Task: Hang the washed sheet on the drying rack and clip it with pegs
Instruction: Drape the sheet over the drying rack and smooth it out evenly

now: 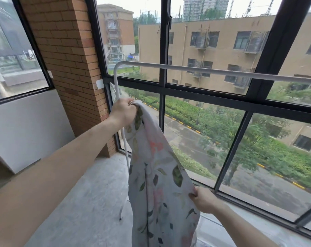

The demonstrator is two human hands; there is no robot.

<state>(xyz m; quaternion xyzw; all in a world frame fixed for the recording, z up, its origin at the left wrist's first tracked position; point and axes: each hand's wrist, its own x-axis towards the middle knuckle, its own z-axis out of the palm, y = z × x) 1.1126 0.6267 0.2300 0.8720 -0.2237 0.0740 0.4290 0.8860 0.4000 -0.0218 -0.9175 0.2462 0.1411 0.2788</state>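
Left hand (123,113) was raised, fingers curled tight around a bunched top edge of the sheet (161,184). It sat below the rack (204,70) top bar, just beside the rack's left upright, in front of it. Couldn't tell if the knuckles touched the upright.

Right hand (203,200) was lower and to the right, pinching the sheet's right edge, thumb on the near face, fingers behind the cloth.

Sheet: pale, floral print with green leaves and pink blooms. It hung from the left hand as a long gathered drape, widened toward the right hand, then ran down out of the bottom of the view. All of it was below the rack bar; nothing lay over the bar. Its upper part covered part of the rack's left upright.

Rack: white tube, top bar running from its bent left corner across to the right edge of the view, the left leg going down to the floor (90,202). A strip of patterned cloth hung on the upright just above the left hand. Window (162,50) directly behind the rack; brick pillar (69,68) left of it.
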